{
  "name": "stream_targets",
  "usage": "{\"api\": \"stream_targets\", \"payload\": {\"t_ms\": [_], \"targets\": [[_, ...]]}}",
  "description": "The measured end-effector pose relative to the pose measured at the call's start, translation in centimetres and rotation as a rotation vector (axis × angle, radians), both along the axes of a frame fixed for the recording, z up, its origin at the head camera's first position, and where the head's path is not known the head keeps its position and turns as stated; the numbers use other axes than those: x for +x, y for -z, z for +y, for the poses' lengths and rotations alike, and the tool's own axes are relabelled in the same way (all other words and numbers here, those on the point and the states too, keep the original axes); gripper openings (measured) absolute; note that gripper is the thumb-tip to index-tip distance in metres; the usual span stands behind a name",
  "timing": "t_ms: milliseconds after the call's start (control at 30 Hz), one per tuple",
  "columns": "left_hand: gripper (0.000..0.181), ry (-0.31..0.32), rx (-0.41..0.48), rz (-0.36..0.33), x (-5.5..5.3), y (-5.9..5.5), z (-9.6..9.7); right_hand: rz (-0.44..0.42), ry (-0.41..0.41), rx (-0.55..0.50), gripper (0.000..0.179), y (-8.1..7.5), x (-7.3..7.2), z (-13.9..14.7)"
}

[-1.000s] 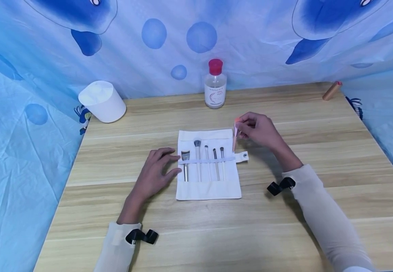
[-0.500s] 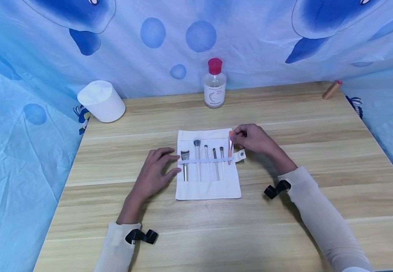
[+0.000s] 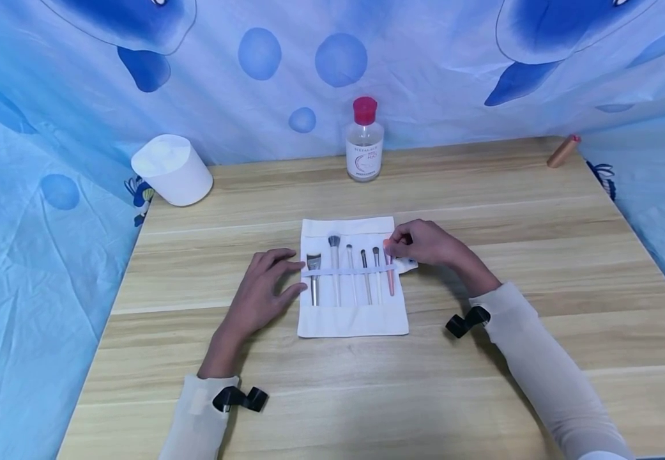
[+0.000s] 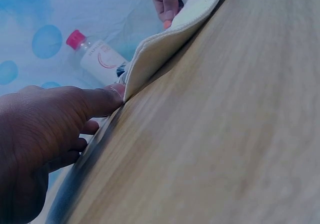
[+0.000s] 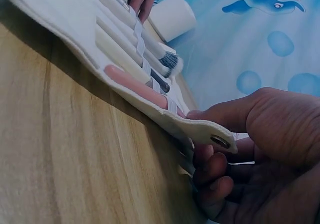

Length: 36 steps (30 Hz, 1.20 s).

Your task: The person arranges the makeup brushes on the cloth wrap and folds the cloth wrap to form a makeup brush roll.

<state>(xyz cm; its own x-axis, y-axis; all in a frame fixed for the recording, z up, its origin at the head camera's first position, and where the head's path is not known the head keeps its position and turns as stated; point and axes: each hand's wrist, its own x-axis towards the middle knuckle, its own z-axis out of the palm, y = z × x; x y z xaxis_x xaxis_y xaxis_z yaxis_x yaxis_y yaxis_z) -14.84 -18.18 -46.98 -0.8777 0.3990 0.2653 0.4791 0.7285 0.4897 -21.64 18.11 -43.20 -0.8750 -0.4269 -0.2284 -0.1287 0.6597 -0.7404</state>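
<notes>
Now the right hand (image 3: pixel 425 243) pinches the slim pink-handled brush (image 3: pixel 391 283) along the right edge of the white cloth roll (image 3: pixel 361 323); best ease it straight through the roll's pale elastic band (image 3: pixel 324 273), left hand (image 3: pixel 260 291) relaxed opposite.

Cloth pouch (image 3: pixel 352 323) centre frame on the table (image 3: pixel 366 396), brushes (image 3: pixel 335 259) side by side under its strap (image 3: pixel 343 272), left hand (image 3: pixel 264 286) at its left edge, right hand (image 3: pixel 425 243) on the rightmost brush (image 3: pixel 391 284), bottle (image 3: pixel 364 151) behind, roll (image 3: pixel 174 171) upper left, tube (image 3: pixel 563 152) upper right.

Wooden table (image 3: pixel 343 396) with pouch (image 3: pixel 353 322), bottle (image 3: pixel 365 153)
</notes>
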Motion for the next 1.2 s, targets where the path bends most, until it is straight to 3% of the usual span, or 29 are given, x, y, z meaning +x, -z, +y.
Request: {"api": "stream_targets", "payload": {"t_ms": [200, 433, 700, 800, 900, 1033, 1200], "targets": [[0.043, 0.0, 0.006, 0.001, 0.0, 0.1, -0.1, 0.024, -0.071, 0.029, 0.014, -0.1, 0.1, 0.1], [0.043, -0.002, 0.001, -0.006, -0.1, 0.1, -0.1, 0.055, -0.094, 0.01, 0.018, 0.0, 0.3, 0.2], [0.043, -0.006, -0.002, -0.01, 0.0, -0.1, 0.0, 0.068, -0.011, -0.045, 0.022, 0.0, 0.7, 0.7], [0.042, -0.005, -0.005, -0.004, 0.0, -0.1, -0.1, 0.139, 0.041, -0.046, 0.019, -0.1, 1.1, 0.9], [0.04, 0.003, -0.005, 0.004, -0.1, -0.1, 0.0, 0.266, 0.088, -0.029, 0.015, -0.8, 1.6, 0.8], [0.037, 0.007, -0.016, 0.004, -0.2, -0.1, -0.1, 0.417, 0.092, -0.016, 0.009, -2.2, 2.8, -0.5], [0.035, 0.027, -0.04, 0.002, -0.3, -0.3, -0.2, 0.459, 0.057, 0.006, 0.007, -2.9, 5.3, -3.9]]}}
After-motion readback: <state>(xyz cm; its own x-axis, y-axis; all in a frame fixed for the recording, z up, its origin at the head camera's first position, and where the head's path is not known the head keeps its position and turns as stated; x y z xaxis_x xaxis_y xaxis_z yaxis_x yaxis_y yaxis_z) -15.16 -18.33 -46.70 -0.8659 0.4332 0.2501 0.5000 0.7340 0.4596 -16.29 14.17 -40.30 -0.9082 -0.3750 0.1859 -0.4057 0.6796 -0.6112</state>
